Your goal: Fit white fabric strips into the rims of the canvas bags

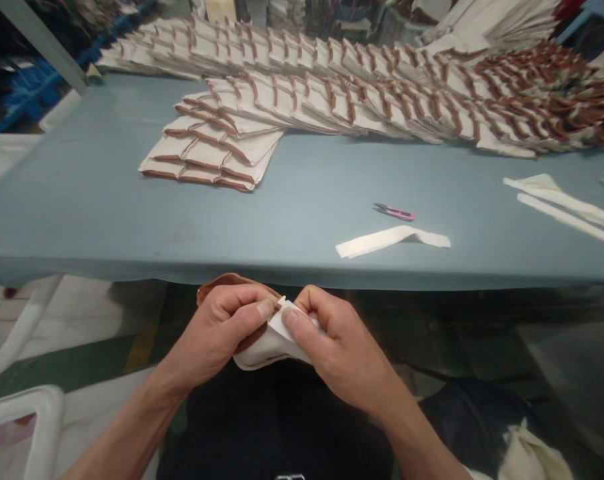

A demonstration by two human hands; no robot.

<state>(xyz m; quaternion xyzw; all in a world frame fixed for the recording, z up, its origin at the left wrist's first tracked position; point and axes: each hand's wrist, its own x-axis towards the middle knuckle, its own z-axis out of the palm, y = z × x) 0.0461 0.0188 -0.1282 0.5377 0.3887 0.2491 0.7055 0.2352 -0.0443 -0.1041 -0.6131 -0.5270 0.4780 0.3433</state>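
Observation:
A white and brown fabric piece [262, 352] is held between my hands, over my lap and just off the table's front edge. My left hand [227, 320] pinches it near a brown edge, thumb pressed against the forefinger. Curving out behind that hand is a brown part [232, 279] of the piece. On the other side my right hand [327, 333] pinches a small white strip [281, 323] against the piece, with the thumb on top. The fingertips of both hands are close together, and what lies under them is hidden.
On the blue-grey table [132, 220] lie pink-handled thread snips [395, 212] and a cream strip [392, 240]. More cream strips [567, 203] are at the right. Long overlapping rows of brown-edged white pieces [322, 100] fill the back. White tubular frames [52, 400] stand at lower left.

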